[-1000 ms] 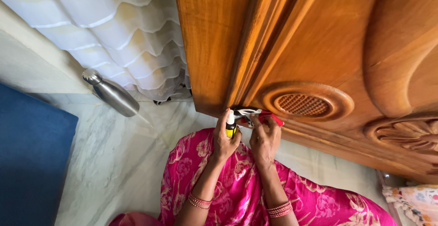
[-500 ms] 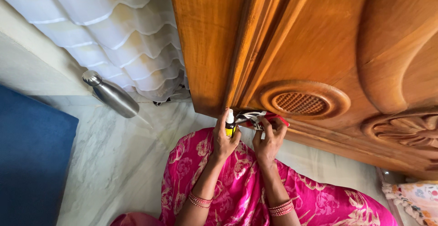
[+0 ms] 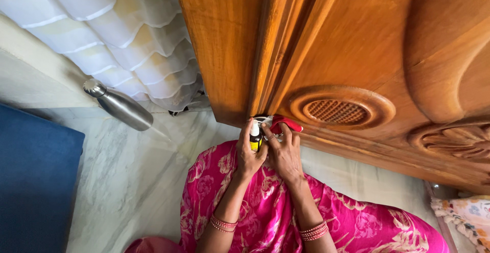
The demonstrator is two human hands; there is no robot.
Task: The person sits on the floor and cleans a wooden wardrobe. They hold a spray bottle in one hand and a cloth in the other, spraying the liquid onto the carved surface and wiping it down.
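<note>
- Your left hand (image 3: 248, 157) is closed round a small spray bottle (image 3: 254, 138): white nozzle up, yellow label, dark body, held upright just below the bottom edge of the carved wooden panel (image 3: 357, 54).
- Your right hand (image 3: 284, 153) is closed on a bunched cloth (image 3: 282, 123), red with some white and black showing, and presses it against the panel's lower edge.
- The change: half a second ago the cloth sat further along the edge, under the round carved vent (image 3: 336, 111). Now it is drawn in beside the bottle, at the foot of the vertical moulding, and your two hands touch each other.
- The bottle has hardly moved in your grip; the nozzle stays close to the cloth, and I cannot tell whether it is being pressed.
- My reading: the wiping stroke has run back along the edge toward the corner, so that stretch under the vent looks covered and the corner is the spot in hand.
- About you: pink flowered fabric (image 3: 265, 217) over your lap, bangles on both wrists, a marble floor (image 3: 132, 181), a steel flask (image 3: 118, 105) lying tilted by the white ruffled curtain (image 3: 112, 33), and a blue mat (image 3: 35, 181) to the left.
</note>
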